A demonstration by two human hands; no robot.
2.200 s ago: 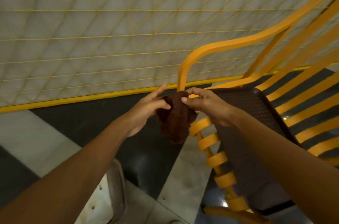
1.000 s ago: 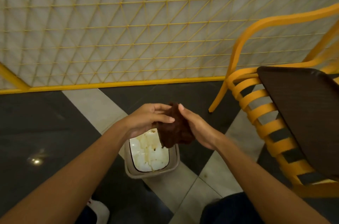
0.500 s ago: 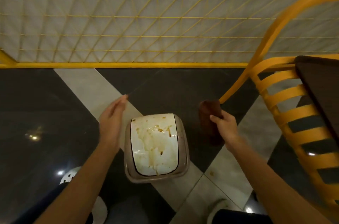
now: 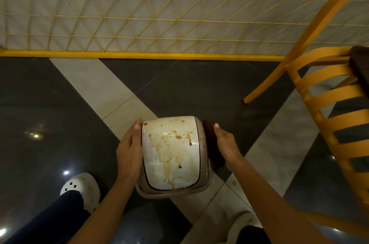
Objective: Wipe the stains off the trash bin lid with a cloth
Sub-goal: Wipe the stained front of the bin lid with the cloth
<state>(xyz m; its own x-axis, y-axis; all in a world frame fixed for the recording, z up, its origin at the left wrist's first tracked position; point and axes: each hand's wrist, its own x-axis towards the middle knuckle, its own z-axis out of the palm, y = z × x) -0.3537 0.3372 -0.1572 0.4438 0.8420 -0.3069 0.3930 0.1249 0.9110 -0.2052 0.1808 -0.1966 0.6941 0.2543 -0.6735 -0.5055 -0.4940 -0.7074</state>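
The trash bin (image 4: pixel 204 139) stands on the floor (image 4: pixel 179 87) at about 6 o'clock in the view, on a pale diagonal stripe between dark glossy tiles. Its lid (image 4: pixel 159 171) is a white, slightly domed, rounded rectangle with a thin dark outline, set in a grey-beige rim. The lid is dirty. Orange-brown blobs (image 4: pixel 175 134) sit near its 12 o'clock edge, with single spots at the two far corners. A short dark drip runs down toward 2 o'clock. Pale tan smears spread from the middle down to the 6 o'clock edge, and a small dark dot lies among them.

The left hand (image 4: pixel 129 149) lies flat against the bin's 9 o'clock side, fingers straight and together, holding nothing. The right hand (image 4: pixel 225 143) is at the bin's 3 o'clock side and holds a dark brown cloth (image 4: pixel 209 135). The cloth is bunched between the palm and the rim, touching the bin's side but not the white top. The thumb lies along the cloth's upper edge, and the other fingers are hidden behind it.

A yellow wire fence (image 4: pixel 159 23) runs across 12 o'clock. An orange slatted chair (image 4: pixel 319 93) with a dark seat pad (image 4: pixel 361 67) stands at 3 o'clock. A white clog (image 4: pixel 79 187) below a dark trouser leg shows at 7 o'clock.
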